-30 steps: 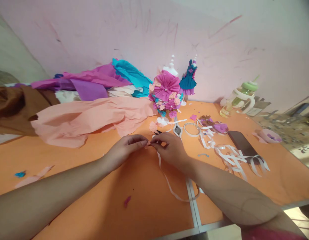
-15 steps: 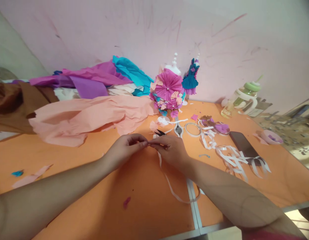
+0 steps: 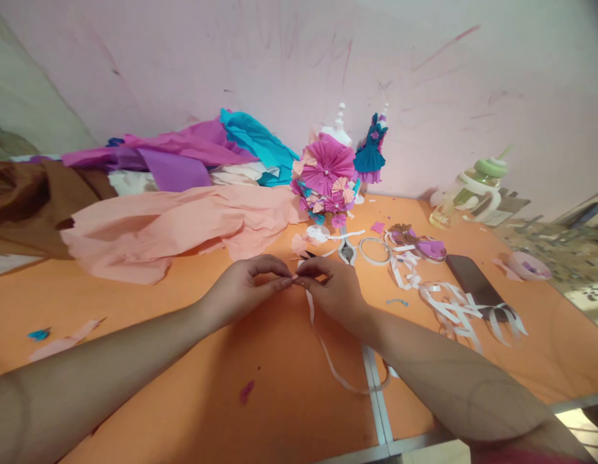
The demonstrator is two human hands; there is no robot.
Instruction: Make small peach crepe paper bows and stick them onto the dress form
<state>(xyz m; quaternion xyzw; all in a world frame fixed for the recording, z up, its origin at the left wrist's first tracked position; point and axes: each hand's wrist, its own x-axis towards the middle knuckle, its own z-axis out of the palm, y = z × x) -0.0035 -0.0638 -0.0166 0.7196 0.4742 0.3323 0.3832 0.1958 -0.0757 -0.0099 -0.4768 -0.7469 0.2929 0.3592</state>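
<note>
Above the orange table, the fingertips of my left hand (image 3: 248, 287) and my right hand (image 3: 334, 290) meet. Both hands are closed in a pinch on something tiny and pale pink that I cannot make out. A thin white strip (image 3: 330, 364) runs down from below my right hand and curves over the table. Dark pointed blades, likely scissors (image 3: 308, 254), poke out behind the right knuckles. Just beyond stands a small white dress form covered with magenta, peach and blue paper flowers (image 3: 327, 166). A peach crepe paper sheet (image 3: 183, 222) lies crumpled beyond my left hand.
Magenta, purple and blue crepe paper (image 3: 260, 145) is heaped by the wall. To the right are a tape ring (image 3: 375, 251), curled white strips (image 3: 448, 306), a phone (image 3: 475, 283) and a bottle with a green lid (image 3: 473, 187). A smaller blue-dressed form (image 3: 370, 151) stands behind.
My joined fingertips have shifted slightly to the right, and the fingers arch a little more. Less of the dark blades shows. The table things stay put.
</note>
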